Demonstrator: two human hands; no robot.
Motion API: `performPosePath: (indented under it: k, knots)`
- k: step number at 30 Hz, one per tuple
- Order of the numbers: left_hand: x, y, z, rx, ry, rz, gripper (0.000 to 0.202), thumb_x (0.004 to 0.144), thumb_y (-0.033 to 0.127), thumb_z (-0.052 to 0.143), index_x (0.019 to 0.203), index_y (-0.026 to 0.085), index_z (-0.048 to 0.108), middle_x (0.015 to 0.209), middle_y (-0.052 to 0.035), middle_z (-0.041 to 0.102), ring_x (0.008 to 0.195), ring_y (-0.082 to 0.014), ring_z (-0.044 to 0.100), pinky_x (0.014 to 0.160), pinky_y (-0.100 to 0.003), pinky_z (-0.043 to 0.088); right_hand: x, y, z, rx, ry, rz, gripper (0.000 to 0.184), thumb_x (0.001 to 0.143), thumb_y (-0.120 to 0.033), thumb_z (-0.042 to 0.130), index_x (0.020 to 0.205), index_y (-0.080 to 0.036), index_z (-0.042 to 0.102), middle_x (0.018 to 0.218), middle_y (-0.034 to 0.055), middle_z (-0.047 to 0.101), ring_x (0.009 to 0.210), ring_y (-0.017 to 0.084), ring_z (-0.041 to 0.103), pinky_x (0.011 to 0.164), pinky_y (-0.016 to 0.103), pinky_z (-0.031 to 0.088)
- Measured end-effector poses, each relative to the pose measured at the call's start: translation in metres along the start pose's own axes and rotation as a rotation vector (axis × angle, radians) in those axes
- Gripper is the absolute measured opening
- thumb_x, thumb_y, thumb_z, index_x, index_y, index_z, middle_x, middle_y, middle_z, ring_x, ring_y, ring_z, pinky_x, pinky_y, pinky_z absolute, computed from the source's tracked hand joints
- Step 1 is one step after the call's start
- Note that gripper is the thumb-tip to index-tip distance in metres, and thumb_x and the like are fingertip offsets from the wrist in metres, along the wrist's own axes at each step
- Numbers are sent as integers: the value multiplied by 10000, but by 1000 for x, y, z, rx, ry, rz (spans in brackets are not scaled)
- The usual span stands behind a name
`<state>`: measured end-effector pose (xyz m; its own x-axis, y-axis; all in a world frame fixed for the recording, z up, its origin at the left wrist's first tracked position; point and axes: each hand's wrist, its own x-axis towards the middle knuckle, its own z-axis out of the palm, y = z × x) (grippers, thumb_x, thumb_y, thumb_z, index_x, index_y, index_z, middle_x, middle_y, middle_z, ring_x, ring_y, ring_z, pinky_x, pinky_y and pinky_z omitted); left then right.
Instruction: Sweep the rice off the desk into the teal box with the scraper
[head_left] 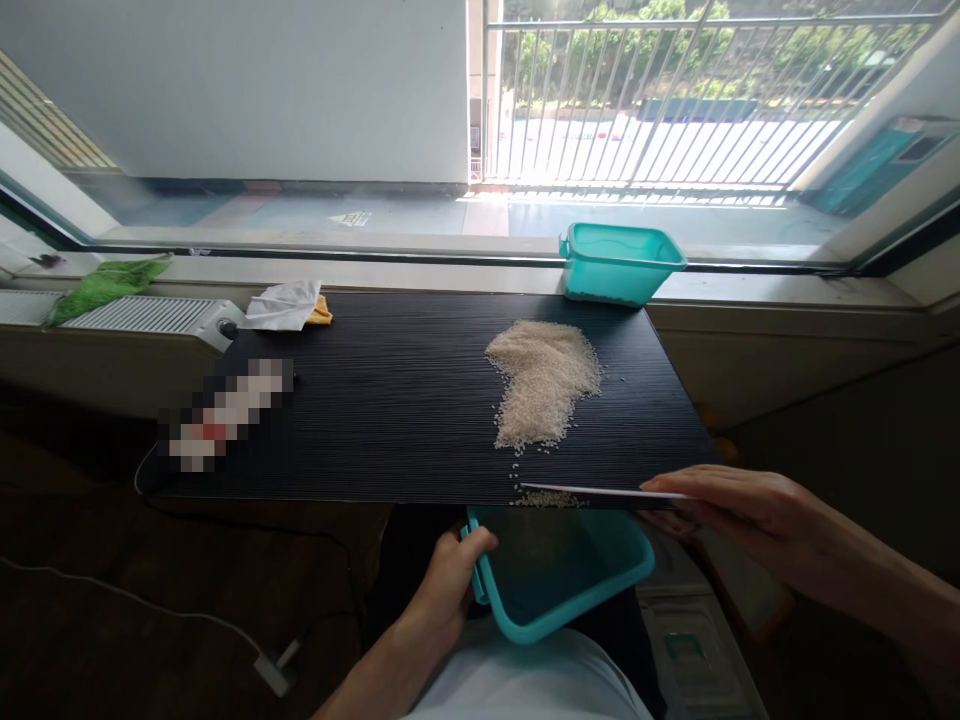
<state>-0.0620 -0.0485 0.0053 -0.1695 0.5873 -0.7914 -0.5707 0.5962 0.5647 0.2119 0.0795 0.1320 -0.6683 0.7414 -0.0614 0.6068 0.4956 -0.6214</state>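
My left hand [444,578] is closed on the rim of a turquoise plastic container [529,630], thumb over its left side. The container sits just below the near edge of the dark table [390,400], and its inside is shadowed. Between the fingers of my right hand [754,512] is a thin, flat white card [600,490], seen nearly edge-on. The card reaches left along the table's near edge, beside a small strip of rice [549,498]. Farther back lies a larger rice pile [544,375], with loose grains around it.
Another turquoise container [619,268] stands at the table's far right corner. A white cloth [283,306] and a yellow one [320,313] lie at the far left. A blurred-out object [232,410] rests at the left end. A radiator [150,315] and window are beyond.
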Motion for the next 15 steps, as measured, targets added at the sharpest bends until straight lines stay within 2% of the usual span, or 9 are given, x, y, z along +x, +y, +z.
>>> performPosePath:
  k: [3, 7, 10, 15]
  knots:
    - [1, 0, 0, 7, 1, 5, 147, 622, 192, 698, 723, 143, 603, 605, 3, 571, 540, -116, 510, 551, -231, 442, 1, -3, 2, 8, -2, -17, 340, 944, -456, 536, 1074, -254, 778, 994, 81, 796, 863, 245, 749, 758, 308, 613]
    - [1, -1, 0, 7, -9, 20, 162, 610, 199, 690, 738, 135, 612, 619, -4, 586, 547, -116, 514, 558, -229, 443, 22, -7, 6, -6, 64, -129, 348, 965, -408, 507, 1081, -209, 769, 1011, 102, 791, 896, 240, 744, 780, 319, 607]
    - [0, -1, 0, 14, 4, 11, 184, 605, 200, 674, 766, 130, 619, 636, -11, 601, 556, -119, 525, 568, -232, 450, 34, -11, 10, -8, 53, -190, 343, 974, -373, 492, 1080, -197, 766, 1023, 105, 788, 907, 232, 743, 782, 315, 605]
    - [0, -1, 0, 8, 9, 20, 232, 608, 197, 658, 825, 113, 645, 683, -30, 635, 577, -122, 537, 583, -234, 461, 21, -12, 8, 13, -23, -197, 293, 961, -348, 532, 1097, -232, 763, 1034, 75, 791, 908, 215, 745, 791, 274, 599]
